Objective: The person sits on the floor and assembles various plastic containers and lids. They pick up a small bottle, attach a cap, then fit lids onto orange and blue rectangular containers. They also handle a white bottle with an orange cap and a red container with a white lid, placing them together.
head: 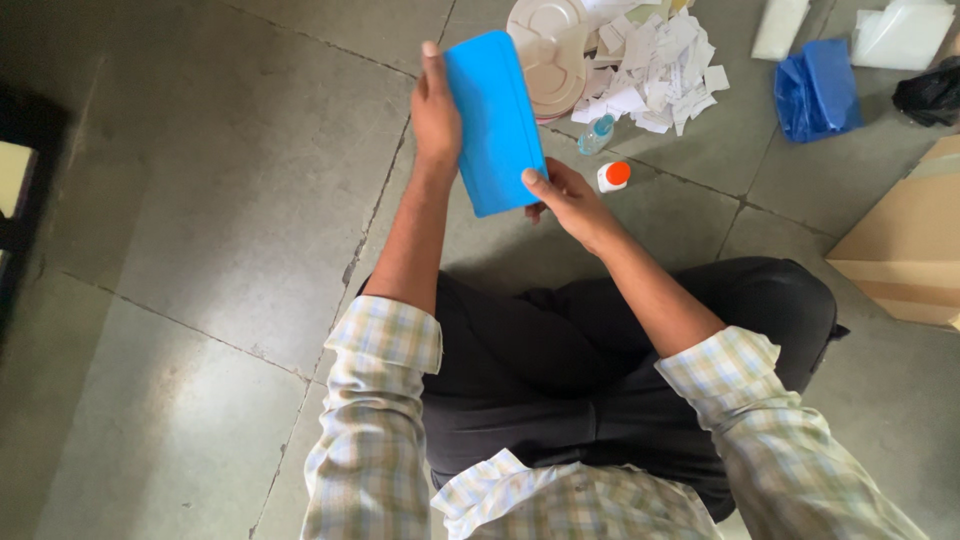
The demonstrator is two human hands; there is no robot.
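A bright blue sheet (495, 120), curved into a partial roll, is held up in front of me above the stone floor. My left hand (436, 115) grips its left edge, fingers stretched up along it. My right hand (566, 196) pinches the lower right corner from below. I sit cross-legged in dark trousers and a checked shirt. Just beyond the sheet lie a small white bottle with an orange cap (612, 176) and a small clear bottle (596, 133).
A pile of torn white paper scraps (655, 65) and a pale round plate (545, 45) lie ahead. A blue plastic bag (815, 88), white packets (900, 35) and a cardboard box (905, 245) sit at right. A dark object (15, 180) stands at far left.
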